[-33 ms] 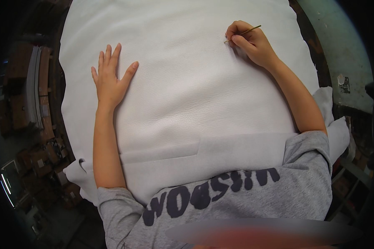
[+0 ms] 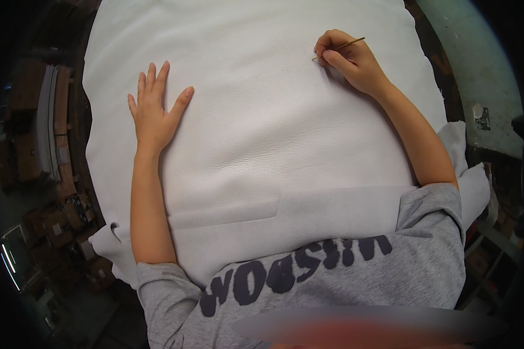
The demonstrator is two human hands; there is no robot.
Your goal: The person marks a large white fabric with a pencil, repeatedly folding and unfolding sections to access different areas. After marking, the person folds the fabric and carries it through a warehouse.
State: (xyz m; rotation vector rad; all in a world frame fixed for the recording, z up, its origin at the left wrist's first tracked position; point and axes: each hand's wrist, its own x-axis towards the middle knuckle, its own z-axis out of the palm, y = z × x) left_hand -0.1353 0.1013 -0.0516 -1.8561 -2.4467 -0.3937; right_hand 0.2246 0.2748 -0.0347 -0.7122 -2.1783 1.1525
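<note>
A large white sheet of grained leather (image 2: 233,134) spreads before me, with soft wrinkles across its middle. My left hand (image 2: 152,110) rests palm down on its left part, fingers stretched and spread. Far to the right, my right hand (image 2: 350,61) pinches a thin brass-coloured rod (image 2: 355,41) like a pen. The rod's tip points left, at or just above the leather; contact is too fine to tell. Near my body, the edge of the leather is folded over, with its matte underside (image 2: 332,206) showing and a straight-edged step in it.
Stacked boards and brown cartons (image 2: 55,227) stand beyond the left edge. A pale greenish surface (image 2: 477,75) with a dark patch lies beyond the right edge. Loose leather flaps (image 2: 474,186) hang at the near right, beside a metal frame.
My right hand and the rod have shifted very slightly left. My left hand and the leather look the same.
</note>
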